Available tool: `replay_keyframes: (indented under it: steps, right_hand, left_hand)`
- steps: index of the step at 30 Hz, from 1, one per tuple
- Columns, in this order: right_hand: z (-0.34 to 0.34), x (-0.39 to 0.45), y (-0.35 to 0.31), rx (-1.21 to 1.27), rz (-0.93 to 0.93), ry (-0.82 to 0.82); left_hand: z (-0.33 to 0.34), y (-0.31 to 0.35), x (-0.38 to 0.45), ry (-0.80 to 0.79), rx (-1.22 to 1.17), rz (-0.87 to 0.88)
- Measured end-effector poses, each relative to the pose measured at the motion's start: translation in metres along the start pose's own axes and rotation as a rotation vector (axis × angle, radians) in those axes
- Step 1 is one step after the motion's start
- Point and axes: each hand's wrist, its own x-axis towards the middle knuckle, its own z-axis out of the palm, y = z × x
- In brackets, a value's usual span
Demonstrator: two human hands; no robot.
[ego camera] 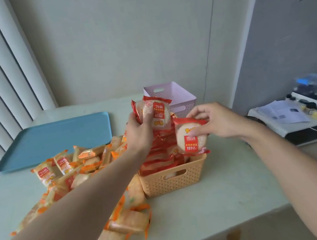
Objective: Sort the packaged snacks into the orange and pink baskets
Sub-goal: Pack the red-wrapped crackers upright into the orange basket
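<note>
Reaching out over the pale surface (219,199) with both bare arms here, and we've got a snack in each of our hands. Our left hand (139,132) is stretched forward with the forearm running diagonally from the lower left, fingers curled around a small bunch of red-wrapped round rice crackers (155,113), thumb pressed on the front of the top pack, label upside down to us. It's held up above the far end of the orange basket (173,178). Our right hand (219,121) comes in from the lower right, wrist bent a bit inward, pinching the top edge of a single red-wrapped cracker (192,139) between thumb and fingertips so the pack hangs upright, label facing us, just over the basket's right side. The orange basket sits near the middle of the surface and is already crammed with red packs (159,157) standing on edge. Right behind it is the pink basket (172,96); we can't really tell what's inside from this angle. To the left of the orange basket there's a big loose heap of orange-wrapped snacks (71,168) spilling toward the near edge, a few lying right against the basket's left wall. Further back on the left lies a flat blue tray (56,139). Off to the right, a separate low stand (300,119) with papers and gear, kinda blurry.
</note>
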Motion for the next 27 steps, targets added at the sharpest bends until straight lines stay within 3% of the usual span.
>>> replay_keyframes:
  steps: [3, 8, 16, 18, 21, 27]
  right_hand:
    - [0.022, 0.006, 0.002, -0.138, -0.056, 0.044]
    - [0.04, 0.014, 0.003, -0.272, -0.107, 0.01]
    - [0.052, 0.02, 0.006, -0.207, -0.15, -0.028]
    - [0.052, 0.017, 0.013, -0.342, -0.153, -0.006]
    - [0.045, 0.016, 0.021, -0.752, -0.234, 0.052]
    - [0.05, 0.018, 0.011, -1.019, -0.204, 0.069]
  left_hand:
    - [0.003, -0.002, -0.001, -0.002, 0.097, 0.039]
    - [-0.004, -0.003, 0.009, -0.019, -0.032, -0.029]
    - [-0.007, -0.005, 0.015, -0.065, 0.015, -0.009]
    - [-0.007, -0.007, 0.014, -0.063, 0.014, -0.011]
    - [-0.01, -0.011, 0.017, -0.04, -0.001, -0.017]
    - [-0.013, -0.013, 0.015, -0.042, -0.025, 0.016]
